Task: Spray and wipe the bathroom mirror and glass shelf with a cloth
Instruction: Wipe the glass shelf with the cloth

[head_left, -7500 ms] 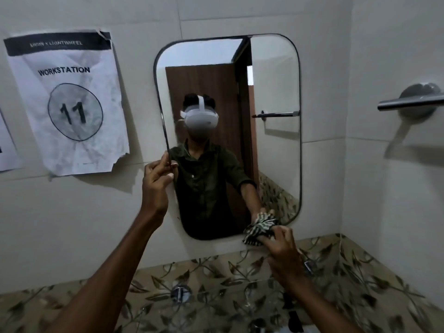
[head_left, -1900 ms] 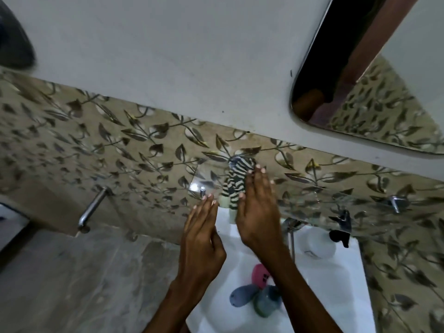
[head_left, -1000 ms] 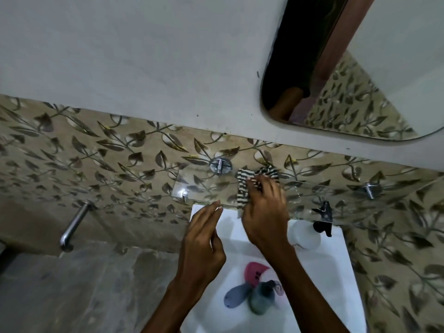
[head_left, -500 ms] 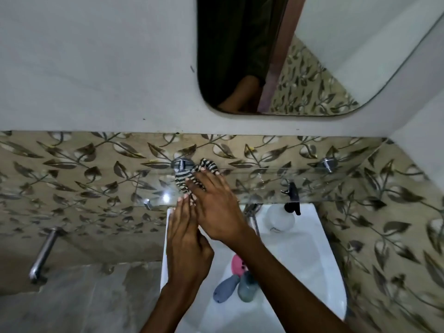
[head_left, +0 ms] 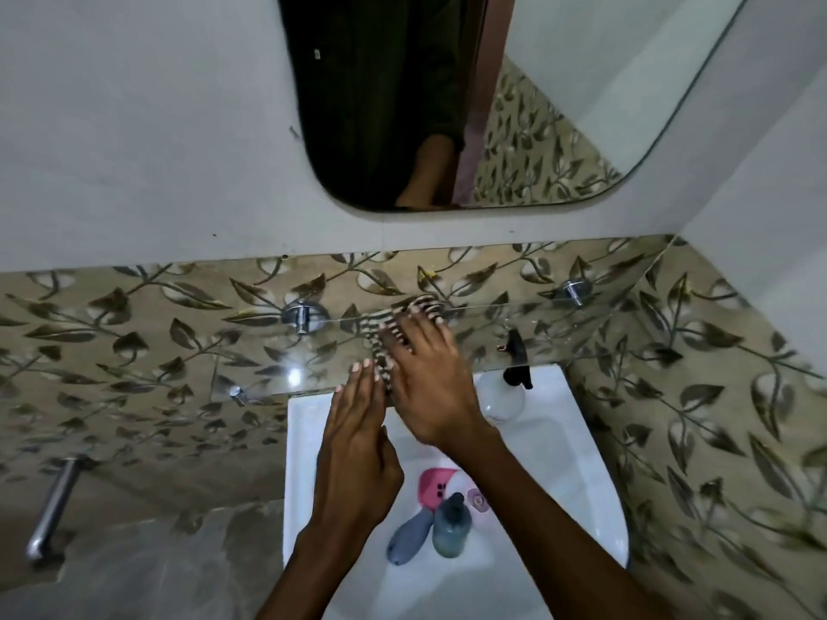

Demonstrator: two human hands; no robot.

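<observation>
Our right hand presses the striped cloth flat on the glass shelf, fingers straight and spread. Our left hand rests beside it, fingers straight and together.

Home bathroom: white basin under wall mirror, glass shelf on chrome brackets, leaf-pattern wall tiles, toiletry bottles in basin.
</observation>
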